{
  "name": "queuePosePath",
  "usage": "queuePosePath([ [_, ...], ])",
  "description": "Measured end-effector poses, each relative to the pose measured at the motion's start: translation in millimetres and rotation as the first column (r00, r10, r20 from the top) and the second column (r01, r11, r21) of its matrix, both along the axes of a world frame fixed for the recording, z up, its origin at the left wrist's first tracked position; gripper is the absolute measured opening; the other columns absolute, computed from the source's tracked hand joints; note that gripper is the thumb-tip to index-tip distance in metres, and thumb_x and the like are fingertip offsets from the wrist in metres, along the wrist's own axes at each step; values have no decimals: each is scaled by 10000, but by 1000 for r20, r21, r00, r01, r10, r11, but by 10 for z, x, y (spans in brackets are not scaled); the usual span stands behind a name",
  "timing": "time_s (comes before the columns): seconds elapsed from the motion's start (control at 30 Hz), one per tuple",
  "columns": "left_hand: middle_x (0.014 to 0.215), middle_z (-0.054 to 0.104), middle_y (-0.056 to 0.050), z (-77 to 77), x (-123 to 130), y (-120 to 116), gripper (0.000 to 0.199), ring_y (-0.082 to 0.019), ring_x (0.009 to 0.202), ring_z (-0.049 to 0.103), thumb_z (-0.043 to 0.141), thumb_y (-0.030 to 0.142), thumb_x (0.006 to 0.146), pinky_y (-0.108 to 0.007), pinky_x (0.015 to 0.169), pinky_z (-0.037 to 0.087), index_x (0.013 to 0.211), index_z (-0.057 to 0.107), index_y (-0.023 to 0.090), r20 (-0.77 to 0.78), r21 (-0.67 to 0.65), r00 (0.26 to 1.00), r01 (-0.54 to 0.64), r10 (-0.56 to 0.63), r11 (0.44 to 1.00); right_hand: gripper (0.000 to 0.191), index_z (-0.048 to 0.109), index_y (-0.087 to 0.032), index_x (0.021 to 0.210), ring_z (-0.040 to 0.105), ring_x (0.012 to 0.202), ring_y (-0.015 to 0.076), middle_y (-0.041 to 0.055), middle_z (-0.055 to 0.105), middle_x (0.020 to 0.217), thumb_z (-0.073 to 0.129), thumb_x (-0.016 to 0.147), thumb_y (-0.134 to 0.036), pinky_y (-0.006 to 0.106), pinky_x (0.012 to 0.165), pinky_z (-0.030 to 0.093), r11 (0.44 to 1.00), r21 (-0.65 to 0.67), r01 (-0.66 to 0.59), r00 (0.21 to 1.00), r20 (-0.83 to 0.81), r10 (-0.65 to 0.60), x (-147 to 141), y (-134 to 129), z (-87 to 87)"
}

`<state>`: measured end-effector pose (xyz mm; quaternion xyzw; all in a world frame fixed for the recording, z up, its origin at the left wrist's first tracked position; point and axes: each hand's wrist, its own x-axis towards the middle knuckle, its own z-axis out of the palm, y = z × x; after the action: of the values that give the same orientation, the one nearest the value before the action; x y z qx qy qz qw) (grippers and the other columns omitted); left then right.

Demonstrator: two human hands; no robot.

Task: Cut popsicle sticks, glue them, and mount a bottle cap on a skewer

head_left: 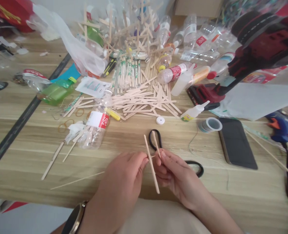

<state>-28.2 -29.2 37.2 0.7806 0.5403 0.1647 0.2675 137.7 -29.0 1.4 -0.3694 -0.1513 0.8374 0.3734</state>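
My left hand (126, 175) pinches a thin piece, its tip by a long wooden stick (152, 165) that slants between my hands. In my right hand (175, 172) is a second, shorter-looking wooden stick (155, 139), held between thumb and fingers with its top end pointing up. A small thin sliver bridges the gap between the two sticks. Black-handled scissors (194, 163) lie partly hidden under my right hand. Left of my left hand, a thin skewer (77, 180) and a flat stick (52, 161) rest on the wooden table (31, 139).
Piled sticks (139, 102) lie beyond my hands, with bottles behind. A clear bottle (94, 130) stands left of centre. To the right are a glue bottle (194, 112), a thread spool (210, 125), a phone (238, 143), a blue glue gun (281, 126) and a red power tool (261, 48).
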Motion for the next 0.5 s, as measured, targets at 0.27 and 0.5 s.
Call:
queuePosePath([
  [0.27,668,637,29,45,14,-36,277,-132,594,578,383,211,987,-235,551,363,781,567,207,132,-86,991,0,12,996,351,532,-169,689,180,471,46,-78,302,570,726,817,-432,171,424,149,997,-9,-79,988,-134,77,17,-23,18],
  [0.5,737,685,18,60,35,-48,316,-148,638,615,346,279,1004,-248,579,380,793,572,212,143,-194,989,-4,32,981,309,522,-169,694,166,475,50,-80,276,571,703,847,-367,155,411,151,994,-35,-103,968,-235,92,32,-47,-35],
])
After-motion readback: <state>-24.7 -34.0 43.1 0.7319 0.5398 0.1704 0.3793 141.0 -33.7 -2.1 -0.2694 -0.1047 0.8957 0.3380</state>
